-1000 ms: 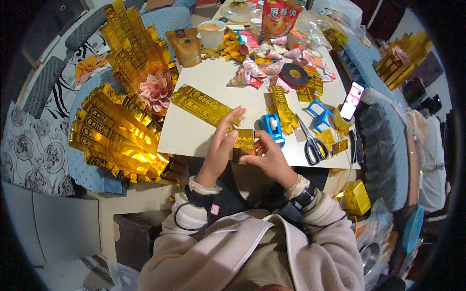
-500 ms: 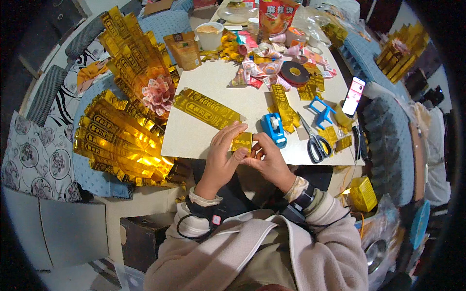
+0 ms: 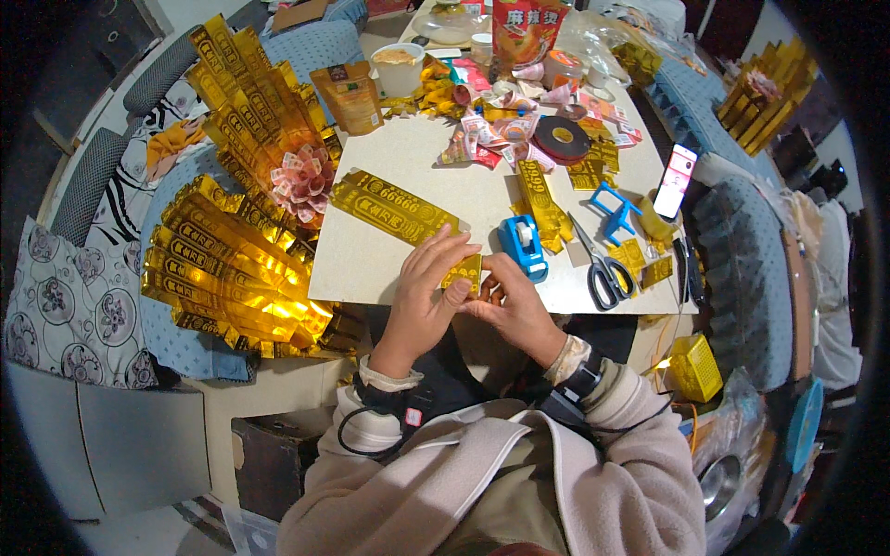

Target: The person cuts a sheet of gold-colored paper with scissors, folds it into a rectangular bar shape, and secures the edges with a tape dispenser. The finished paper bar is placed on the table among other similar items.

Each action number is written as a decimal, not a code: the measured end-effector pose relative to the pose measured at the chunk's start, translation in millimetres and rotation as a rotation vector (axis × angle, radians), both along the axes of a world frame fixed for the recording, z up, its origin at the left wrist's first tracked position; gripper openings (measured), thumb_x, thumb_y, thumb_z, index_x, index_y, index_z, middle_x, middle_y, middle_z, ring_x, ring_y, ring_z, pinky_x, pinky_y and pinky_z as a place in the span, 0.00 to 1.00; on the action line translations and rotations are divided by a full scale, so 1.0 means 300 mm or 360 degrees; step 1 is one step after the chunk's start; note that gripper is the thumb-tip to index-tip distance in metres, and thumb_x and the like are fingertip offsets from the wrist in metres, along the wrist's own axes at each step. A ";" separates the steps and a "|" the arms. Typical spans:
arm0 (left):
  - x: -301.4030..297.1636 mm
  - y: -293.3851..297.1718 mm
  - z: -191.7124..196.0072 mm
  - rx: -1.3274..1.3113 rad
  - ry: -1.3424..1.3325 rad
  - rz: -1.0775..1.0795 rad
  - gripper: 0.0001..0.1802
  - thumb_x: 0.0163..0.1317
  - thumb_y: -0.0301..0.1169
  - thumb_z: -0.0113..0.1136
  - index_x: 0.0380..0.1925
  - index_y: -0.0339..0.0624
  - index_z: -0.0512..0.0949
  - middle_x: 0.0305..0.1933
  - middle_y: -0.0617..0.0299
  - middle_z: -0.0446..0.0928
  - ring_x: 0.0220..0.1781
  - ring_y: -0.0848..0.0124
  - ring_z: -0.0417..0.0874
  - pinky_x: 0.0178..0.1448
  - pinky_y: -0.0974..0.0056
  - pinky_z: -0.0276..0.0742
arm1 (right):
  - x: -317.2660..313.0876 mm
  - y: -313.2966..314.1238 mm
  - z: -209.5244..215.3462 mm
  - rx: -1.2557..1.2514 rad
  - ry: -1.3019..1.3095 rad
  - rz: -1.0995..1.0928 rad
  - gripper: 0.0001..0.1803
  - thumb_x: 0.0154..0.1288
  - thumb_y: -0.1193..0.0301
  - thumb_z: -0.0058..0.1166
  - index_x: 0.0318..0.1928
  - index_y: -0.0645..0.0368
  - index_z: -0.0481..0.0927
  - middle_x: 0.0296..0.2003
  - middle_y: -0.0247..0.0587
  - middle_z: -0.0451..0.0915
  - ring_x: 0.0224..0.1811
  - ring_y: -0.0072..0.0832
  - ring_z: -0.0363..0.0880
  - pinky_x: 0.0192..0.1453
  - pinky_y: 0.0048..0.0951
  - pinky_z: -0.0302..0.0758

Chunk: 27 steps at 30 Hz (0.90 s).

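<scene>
Head view: both hands, left hand and right hand, pinching small gold foil piece.

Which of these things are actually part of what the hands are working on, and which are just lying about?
In hand:
left hand
right hand
small gold foil piece, held by both
long gold foil bar, beside them

Lying about:
tape dispenser
scissors
phone
tape roll
cup

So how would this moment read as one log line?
left hand: holds gold foil piece | right hand: pinches same piece | nearby: blue tape dispenser
</scene>
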<state>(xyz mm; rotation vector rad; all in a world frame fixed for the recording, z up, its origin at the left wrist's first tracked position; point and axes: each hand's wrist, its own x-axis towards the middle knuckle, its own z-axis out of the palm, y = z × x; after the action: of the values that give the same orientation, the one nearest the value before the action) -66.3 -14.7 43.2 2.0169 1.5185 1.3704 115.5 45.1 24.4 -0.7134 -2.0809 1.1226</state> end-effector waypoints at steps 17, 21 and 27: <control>-0.004 -0.004 -0.018 -0.0121 -0.0068 -0.0060 0.27 0.74 0.52 0.55 0.64 0.48 0.79 0.65 0.53 0.78 0.70 0.53 0.73 0.78 0.49 0.59 | 0.009 0.006 0.019 0.0178 -0.0163 0.0004 0.34 0.60 0.64 0.74 0.62 0.61 0.73 0.47 0.45 0.74 0.34 0.32 0.80 0.39 0.32 0.79; -0.004 0.000 -0.019 -0.0088 -0.0041 -0.0050 0.27 0.73 0.52 0.56 0.62 0.47 0.79 0.62 0.53 0.79 0.67 0.53 0.75 0.77 0.49 0.61 | 0.072 0.023 0.021 0.0048 -0.0039 0.0055 0.32 0.62 0.65 0.72 0.64 0.58 0.74 0.51 0.43 0.76 0.36 0.30 0.80 0.40 0.30 0.79; 0.000 0.007 -0.027 -0.0087 -0.0032 -0.0024 0.28 0.73 0.54 0.56 0.62 0.48 0.79 0.61 0.54 0.79 0.66 0.53 0.76 0.79 0.47 0.59 | 0.232 0.105 0.003 -0.0300 -0.0119 -0.0723 0.15 0.76 0.66 0.58 0.57 0.57 0.82 0.41 0.41 0.83 0.39 0.26 0.81 0.44 0.29 0.77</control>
<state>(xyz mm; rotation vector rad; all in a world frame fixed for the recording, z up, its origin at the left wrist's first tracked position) -66.2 -12.7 35.0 1.9722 1.5122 1.3249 185.3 76.6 25.5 -1.2620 -1.7570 1.0457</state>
